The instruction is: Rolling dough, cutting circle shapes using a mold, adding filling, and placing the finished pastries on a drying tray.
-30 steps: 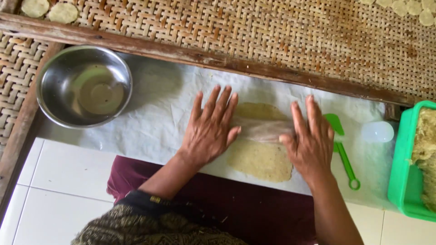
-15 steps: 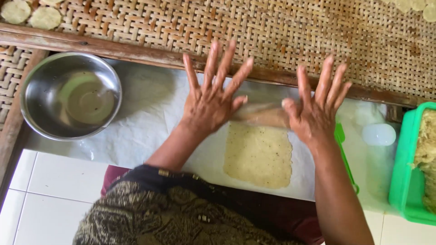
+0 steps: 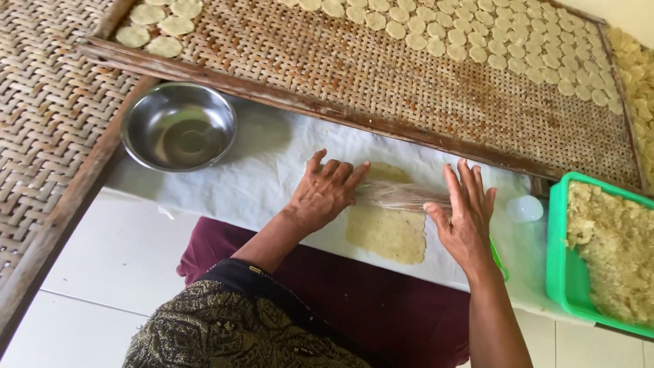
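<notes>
Two flat hands, left hand (image 3: 325,193) and right hand (image 3: 464,217), fingers spread on clear roller (image 3: 400,196) over dough sheet (image 3: 386,233).

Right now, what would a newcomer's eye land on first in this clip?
Centre frame, the left hand and right hand press flat on a clear roller over a pale, flattened rectangle of dough. Behind them, a large woven bamboo tray carries rows of small round dough discs. At left sits a shiny steel bowl.
</notes>
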